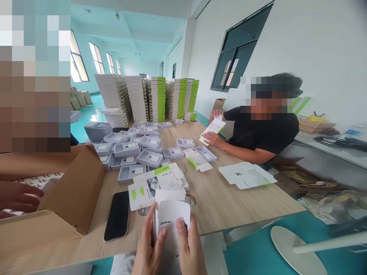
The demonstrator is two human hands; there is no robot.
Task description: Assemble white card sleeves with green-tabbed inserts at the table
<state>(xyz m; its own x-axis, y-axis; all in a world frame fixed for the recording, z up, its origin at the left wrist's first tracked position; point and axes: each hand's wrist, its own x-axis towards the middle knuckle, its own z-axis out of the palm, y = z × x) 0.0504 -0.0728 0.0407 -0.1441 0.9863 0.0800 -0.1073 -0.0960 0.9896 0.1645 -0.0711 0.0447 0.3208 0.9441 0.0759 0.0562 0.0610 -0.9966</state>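
Note:
A white carton (173,212) printed CEUKAZ is held between both hands at the front edge of the table, its top flaps standing open. My left hand (150,242) grips its left side, thumb across the front panel. My right hand (189,242) closes on the right side, its thumb pressed to the front as well. What is inside the carton cannot be seen. Just beyond lie flat printed cartons (164,179) in white and green, partly covering a roll of tape (190,199). Left of my hands rests a black phone (117,215).
Many grey trays (129,148) are heaped mid-table, with tall box stacks (157,99) behind. An open cardboard box (83,191) stands left, a co-worker's hand (20,196) in it. Across the table a person (258,133) holds a flat carton. More flat cartons (248,175) lie right.

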